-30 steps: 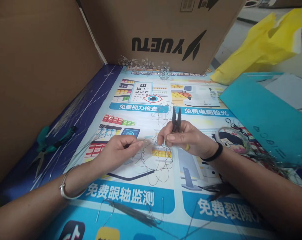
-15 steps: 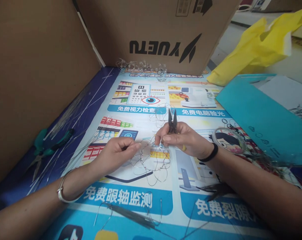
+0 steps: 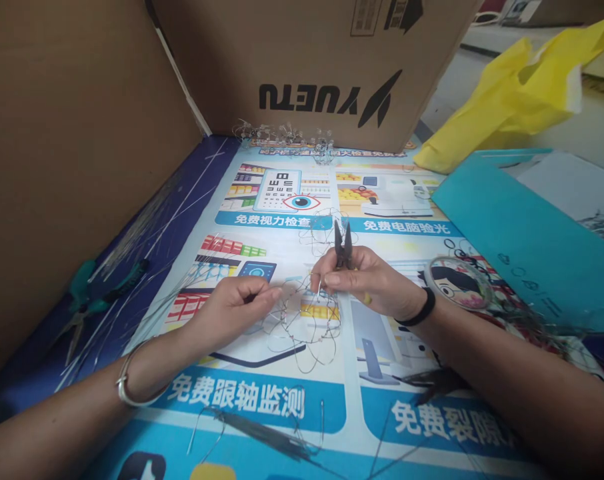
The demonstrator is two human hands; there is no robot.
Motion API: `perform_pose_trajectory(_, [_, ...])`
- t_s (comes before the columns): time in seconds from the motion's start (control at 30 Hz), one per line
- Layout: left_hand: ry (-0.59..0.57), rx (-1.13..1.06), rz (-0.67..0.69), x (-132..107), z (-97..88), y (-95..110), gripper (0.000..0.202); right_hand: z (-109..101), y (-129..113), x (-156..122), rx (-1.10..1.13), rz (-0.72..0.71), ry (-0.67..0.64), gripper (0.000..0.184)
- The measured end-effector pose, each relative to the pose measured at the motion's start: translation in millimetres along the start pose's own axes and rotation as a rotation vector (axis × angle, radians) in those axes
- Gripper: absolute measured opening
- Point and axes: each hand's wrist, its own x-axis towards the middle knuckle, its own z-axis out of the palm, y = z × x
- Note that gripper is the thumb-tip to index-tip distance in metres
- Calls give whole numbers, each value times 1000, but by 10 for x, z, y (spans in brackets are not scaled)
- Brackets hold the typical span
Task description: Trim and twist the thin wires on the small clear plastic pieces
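My left hand (image 3: pixel 239 310) pinches the left edge of a round piece of looped thin wire (image 3: pixel 312 340), thumb against fingers. The wire piece has a twisted inner ring with several rounded loops round it. My right hand (image 3: pixel 367 280) is closed around a pair of pliers (image 3: pixel 343 248), whose dark jaws point up and stand a little apart. Thumb and forefinger of that hand also pinch at the top of the wire piece, by a short bright wire end. Just beyond the pliers lies another looped wire piece (image 3: pixel 316 230).
A bundle of dark wires (image 3: pixel 267 433) lies near the front. Green-handled pliers (image 3: pixel 85 300) and loose straight wires (image 3: pixel 132 240) are at left. Cardboard walls (image 3: pixel 302 40) stand behind, with wire pieces (image 3: pixel 287 135) at their foot. Right are a clear round container (image 3: pixel 457 283), teal folder (image 3: pixel 527 247) and yellow bag (image 3: pixel 502 100).
My right hand and the pliers have shifted very slightly to the left. Both hands keep their hold on the wire piece, and the left hand has hardly moved.
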Motion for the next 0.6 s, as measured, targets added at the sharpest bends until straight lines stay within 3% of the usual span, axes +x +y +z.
perform_pose_trajectory(0.6, [8, 31, 13, 8, 11, -22, 39, 11, -4, -1, 33, -2, 10, 10])
